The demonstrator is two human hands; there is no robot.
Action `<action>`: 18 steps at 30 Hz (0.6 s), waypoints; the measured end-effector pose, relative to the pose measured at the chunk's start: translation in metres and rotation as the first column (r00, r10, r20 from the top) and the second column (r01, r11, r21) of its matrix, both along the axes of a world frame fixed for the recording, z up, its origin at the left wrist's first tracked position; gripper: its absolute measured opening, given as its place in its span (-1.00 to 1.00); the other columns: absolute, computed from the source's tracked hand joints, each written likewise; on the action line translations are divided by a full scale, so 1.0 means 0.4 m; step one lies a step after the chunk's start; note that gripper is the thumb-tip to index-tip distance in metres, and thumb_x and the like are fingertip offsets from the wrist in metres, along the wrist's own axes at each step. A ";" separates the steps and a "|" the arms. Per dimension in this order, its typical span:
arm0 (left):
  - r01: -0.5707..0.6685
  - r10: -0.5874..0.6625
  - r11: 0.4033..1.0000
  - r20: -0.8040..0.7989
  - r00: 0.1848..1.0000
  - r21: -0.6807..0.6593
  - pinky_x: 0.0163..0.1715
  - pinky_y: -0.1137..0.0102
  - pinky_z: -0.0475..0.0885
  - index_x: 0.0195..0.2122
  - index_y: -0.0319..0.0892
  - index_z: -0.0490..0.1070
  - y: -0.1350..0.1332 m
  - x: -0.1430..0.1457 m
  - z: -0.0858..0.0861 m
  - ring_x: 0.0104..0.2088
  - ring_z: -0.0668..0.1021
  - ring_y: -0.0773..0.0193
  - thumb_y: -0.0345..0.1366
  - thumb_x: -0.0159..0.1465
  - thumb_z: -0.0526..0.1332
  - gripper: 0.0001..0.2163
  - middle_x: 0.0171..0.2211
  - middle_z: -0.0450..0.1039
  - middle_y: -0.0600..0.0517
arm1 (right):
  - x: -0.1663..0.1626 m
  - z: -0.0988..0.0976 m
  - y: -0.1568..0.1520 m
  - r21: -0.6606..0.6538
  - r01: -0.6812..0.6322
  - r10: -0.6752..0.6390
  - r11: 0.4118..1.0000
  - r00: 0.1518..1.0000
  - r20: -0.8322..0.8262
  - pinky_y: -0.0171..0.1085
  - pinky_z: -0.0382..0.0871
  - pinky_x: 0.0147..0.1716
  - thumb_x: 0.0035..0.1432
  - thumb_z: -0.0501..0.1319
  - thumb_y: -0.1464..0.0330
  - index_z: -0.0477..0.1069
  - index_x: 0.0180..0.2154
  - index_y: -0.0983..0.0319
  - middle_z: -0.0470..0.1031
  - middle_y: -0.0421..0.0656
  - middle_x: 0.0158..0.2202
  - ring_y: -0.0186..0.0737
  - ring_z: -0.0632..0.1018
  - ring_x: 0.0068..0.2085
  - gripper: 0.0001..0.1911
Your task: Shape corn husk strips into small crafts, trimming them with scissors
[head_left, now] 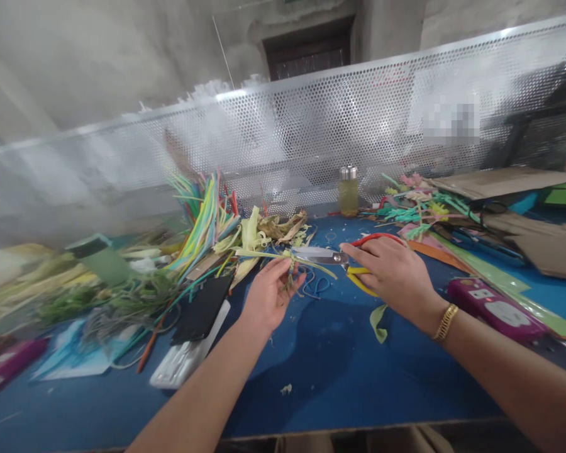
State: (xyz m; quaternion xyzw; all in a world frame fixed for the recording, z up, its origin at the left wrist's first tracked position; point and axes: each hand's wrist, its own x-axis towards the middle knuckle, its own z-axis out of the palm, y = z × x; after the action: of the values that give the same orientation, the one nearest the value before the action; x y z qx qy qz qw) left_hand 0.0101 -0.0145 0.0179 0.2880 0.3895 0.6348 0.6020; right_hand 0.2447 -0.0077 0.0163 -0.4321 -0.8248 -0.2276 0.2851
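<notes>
My right hand (390, 267) grips a pair of scissors (327, 257) with red and yellow handles. The blades point left and reach the pale green husk strips (264, 254) pinched in my left hand (276, 290). Thin green strands also show between the left fingers, partly hidden. Just behind lies a heap of pale and brown dried husks (283, 228). A loose green husk scrap (378, 323) rests on the blue tabletop (330, 377) below the scissors, and thin blue string (317, 286) is curled beside my left fingers.
Colourful thin stems (210, 217) bunch up behind my left hand. A black phone (202, 308), a green cup (99, 259) and tangled cords (127, 308) lie left. A bottle (348, 192) stands before the perforated metal screen (306, 138). Right are a magenta box (495, 308) and cardboard (542, 242).
</notes>
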 end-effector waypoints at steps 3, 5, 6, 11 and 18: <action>0.011 -0.011 1.000 -0.004 1.000 0.010 -0.33 0.40 0.55 -0.39 -0.22 0.45 0.001 -0.002 -0.003 -0.43 0.52 0.39 -0.42 0.04 0.35 -0.88 -0.45 0.45 0.08 | 0.000 0.000 -0.001 0.003 0.010 -0.010 1.000 1.000 0.014 -0.23 0.28 -0.25 0.11 0.21 0.38 0.32 0.12 0.13 0.49 -0.10 -0.23 -0.16 0.44 -0.20 -0.50; 0.009 -0.009 1.000 -0.004 1.000 0.013 -0.33 0.42 0.55 -0.40 -0.22 0.45 0.001 -0.002 -0.002 -0.43 0.52 0.39 -0.43 0.04 0.35 -0.89 -0.45 0.45 0.08 | 0.000 0.001 -0.002 0.007 0.012 -0.012 1.000 1.000 0.026 -0.24 0.27 -0.26 0.11 0.21 0.38 0.32 0.12 0.13 0.49 -0.10 -0.25 -0.17 0.44 -0.21 -0.50; 0.005 -0.005 1.000 -0.003 1.000 0.011 -0.33 0.42 0.55 -0.41 -0.22 0.45 0.000 -0.001 -0.002 -0.43 0.52 0.39 -0.43 0.04 0.35 -0.89 -0.46 0.45 0.08 | 0.000 0.002 -0.002 0.012 0.013 -0.014 1.000 0.999 0.031 -0.24 0.27 -0.27 0.11 0.21 0.39 0.32 0.12 0.13 0.49 -0.11 -0.25 -0.17 0.43 -0.22 -0.50; -0.031 0.031 0.999 0.005 1.000 -0.018 -0.33 0.41 0.56 -0.40 -0.23 0.45 -0.004 0.006 0.007 -0.44 0.52 0.39 -0.46 0.04 0.33 -0.89 -0.46 0.46 0.07 | -0.002 0.004 -0.005 0.028 0.024 -0.025 0.999 0.999 0.036 -0.26 0.25 -0.30 0.09 0.22 0.40 0.33 0.09 0.11 0.48 -0.12 -0.27 -0.17 0.42 -0.22 -0.51; -0.013 0.013 1.000 0.015 1.000 -0.013 -0.32 0.45 0.55 -0.42 -0.25 0.45 -0.005 0.008 0.009 -0.44 0.52 0.41 -0.49 0.06 0.31 -0.92 -0.47 0.45 0.07 | -0.001 0.006 -0.010 0.020 0.038 -0.039 0.999 0.998 0.048 -0.25 0.24 -0.28 0.09 0.20 0.42 0.35 0.06 0.11 0.50 -0.13 -0.27 -0.18 0.42 -0.23 -0.54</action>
State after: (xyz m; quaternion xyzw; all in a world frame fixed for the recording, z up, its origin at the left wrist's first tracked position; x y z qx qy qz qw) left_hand 0.0132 -0.0163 0.0215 0.2766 0.3910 0.6383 0.6027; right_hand 0.2444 -0.0119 0.0186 -0.4393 -0.8208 -0.2514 0.2648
